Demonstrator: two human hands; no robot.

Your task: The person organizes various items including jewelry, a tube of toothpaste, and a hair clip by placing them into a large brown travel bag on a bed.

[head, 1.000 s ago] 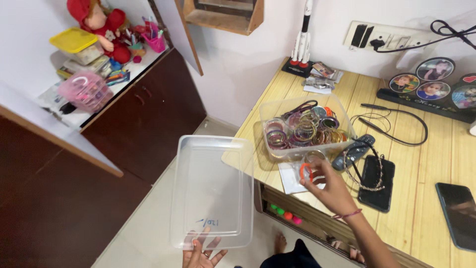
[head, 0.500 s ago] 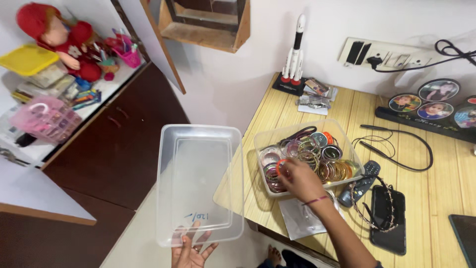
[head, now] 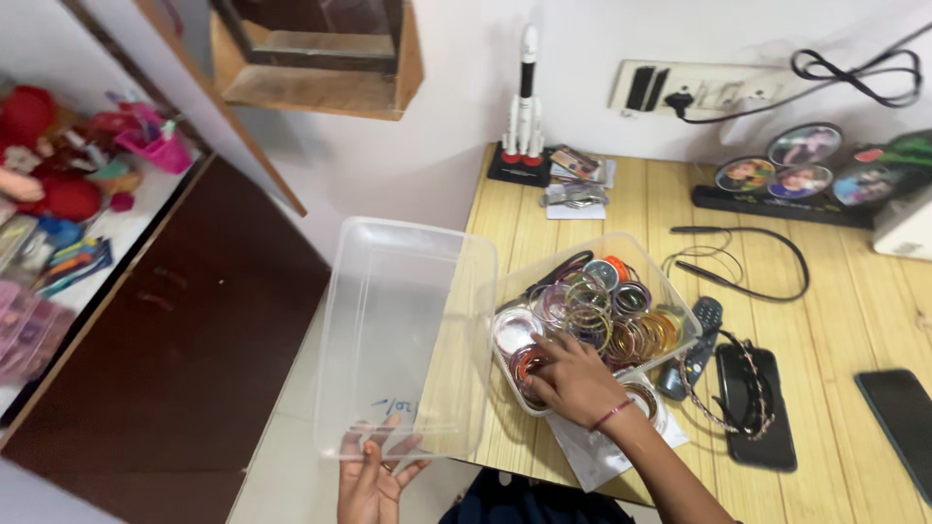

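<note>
My left hand [head: 377, 477] grips the near edge of a clear plastic lid [head: 403, 330], held flat over the gap beside the wooden desk [head: 854, 320]. A clear plastic box [head: 677, 303] full of coloured bangles [head: 612, 311] sits on the desk's left side, touching the lid's right edge. My right hand [head: 575, 384] reaches into the box's near-left corner, fingertips closed on an orange bangle [head: 525, 366] among other bangles there.
A remote [head: 697, 342], a black phone [head: 752, 412] with a beaded band on it, a second phone [head: 901, 419] and an earphone cable [head: 743, 264] lie right of the box. A rocket model [head: 524, 92] and photo frames [head: 796, 175] stand at the wall. A brown cabinet [head: 165, 349] is left.
My right hand carried the orange bangle from in front of the box into its near-left corner. The lid moved right against the box. The view swung right.
</note>
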